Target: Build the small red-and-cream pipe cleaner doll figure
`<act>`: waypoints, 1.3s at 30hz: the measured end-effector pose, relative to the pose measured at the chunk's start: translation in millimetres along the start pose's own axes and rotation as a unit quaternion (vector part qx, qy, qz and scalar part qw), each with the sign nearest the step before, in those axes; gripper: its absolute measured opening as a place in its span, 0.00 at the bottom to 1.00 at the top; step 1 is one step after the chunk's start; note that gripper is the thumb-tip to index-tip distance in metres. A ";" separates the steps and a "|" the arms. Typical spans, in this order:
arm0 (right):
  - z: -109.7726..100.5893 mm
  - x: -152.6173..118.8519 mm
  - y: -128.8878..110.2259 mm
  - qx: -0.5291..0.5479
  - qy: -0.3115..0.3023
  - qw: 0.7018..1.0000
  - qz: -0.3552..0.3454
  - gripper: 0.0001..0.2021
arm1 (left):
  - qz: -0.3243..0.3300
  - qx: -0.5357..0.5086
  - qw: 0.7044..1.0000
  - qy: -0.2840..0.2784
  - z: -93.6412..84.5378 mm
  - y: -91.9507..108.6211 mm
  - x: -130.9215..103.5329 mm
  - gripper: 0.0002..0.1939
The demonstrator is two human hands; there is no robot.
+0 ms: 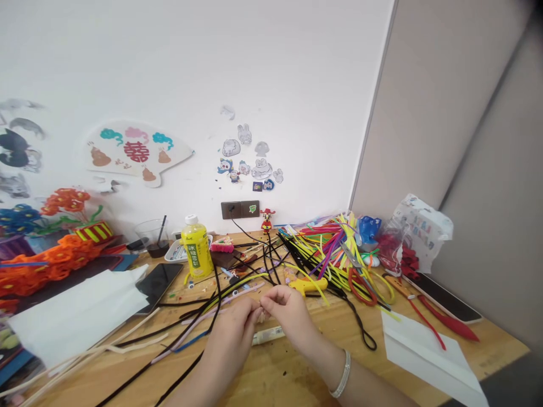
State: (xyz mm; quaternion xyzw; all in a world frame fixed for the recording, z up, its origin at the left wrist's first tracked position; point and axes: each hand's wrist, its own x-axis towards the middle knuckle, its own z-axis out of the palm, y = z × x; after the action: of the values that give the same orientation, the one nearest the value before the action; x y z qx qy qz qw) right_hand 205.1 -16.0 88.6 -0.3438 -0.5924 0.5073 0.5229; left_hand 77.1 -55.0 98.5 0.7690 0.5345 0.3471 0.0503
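My left hand [236, 326] and my right hand [292, 316] meet over the middle of the wooden table [292, 379]. Thumb and forefinger of each are pinched together, fingertips touching or nearly so. Whatever sits between them is small and mostly covered; a pale bit shows below the fingertips, too little to name. Just under the hands lies a whitish marker-like tube [268, 336]. A yellow glue gun [309, 285] rests beyond my right hand. Black pipe cleaners [186, 322] run along the left side of my left hand.
Behind stand a yellow drink bottle [197, 249] and a small red figure [267, 221]. A heap of coloured pipe cleaners [326, 243] and red-handled scissors [360, 285] lie right. White paper [80, 316], a dark phone [159, 285] and orange pipe-cleaner flowers [46, 268] are left.
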 end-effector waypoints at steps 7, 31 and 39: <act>-0.6 -1.7 -2.6 -0.062 0.011 0.996 -0.060 0.05 | -0.029 -0.048 0.998 0.009 -1.2 -0.3 2.7 0.12; -0.6 5.8 5.4 0.049 -0.045 0.998 0.009 0.12 | 0.129 0.069 0.983 0.110 -2.1 -0.7 -0.3 0.13; -1.1 5.3 5.2 0.039 -0.019 0.999 0.013 0.10 | 0.093 0.029 0.991 0.097 2.1 -4.1 1.7 0.13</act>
State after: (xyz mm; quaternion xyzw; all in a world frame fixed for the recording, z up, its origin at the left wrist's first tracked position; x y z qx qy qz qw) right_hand 204.4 -9.5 84.9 -0.3213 -0.5776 0.5427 0.5182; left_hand 75.4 -51.2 95.9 0.7791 0.4730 0.4075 -0.0566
